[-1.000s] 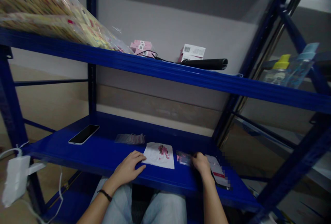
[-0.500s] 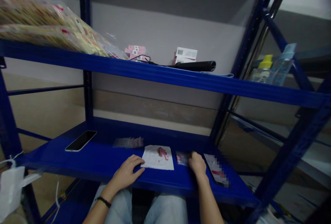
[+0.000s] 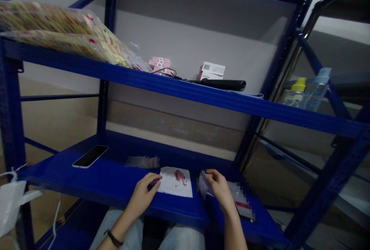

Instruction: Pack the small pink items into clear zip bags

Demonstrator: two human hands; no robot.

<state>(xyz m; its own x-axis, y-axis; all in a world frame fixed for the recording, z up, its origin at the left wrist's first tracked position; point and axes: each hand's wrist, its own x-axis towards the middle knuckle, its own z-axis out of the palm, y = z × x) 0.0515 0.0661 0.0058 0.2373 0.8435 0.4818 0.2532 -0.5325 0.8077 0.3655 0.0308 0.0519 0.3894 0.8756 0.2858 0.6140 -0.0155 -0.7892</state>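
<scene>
A square white paper [image 3: 170, 186] lies on the blue lower shelf with a small heap of pink and dark beads [image 3: 180, 177] on it. My left hand [image 3: 143, 189] rests at the paper's left edge, thumb and fingers apart, holding nothing that I can see. To the right of the paper, my right hand [image 3: 219, 188] pinches a small clear plastic bag [image 3: 203, 185] and holds it tilted up; what is inside is hard to make out. Behind my left hand lie several small clear bags [image 3: 143, 161] in an overlapping row.
A phone [image 3: 90, 156] lies at the left of the shelf. A partly pixelated flat item [image 3: 241, 202] sits beside my right hand. Overhead, the upper shelf's edge [image 3: 173, 89] carries large filled plastic bags [image 3: 58, 28], small boxes [image 3: 212, 71], a black rod [image 3: 225, 84] and bottles [image 3: 313, 92].
My right hand has raised the small plastic bag, which lay flat on the shelf before. My left hand stays by the paper, its fingers slightly more curled. The camera view has tilted a little.
</scene>
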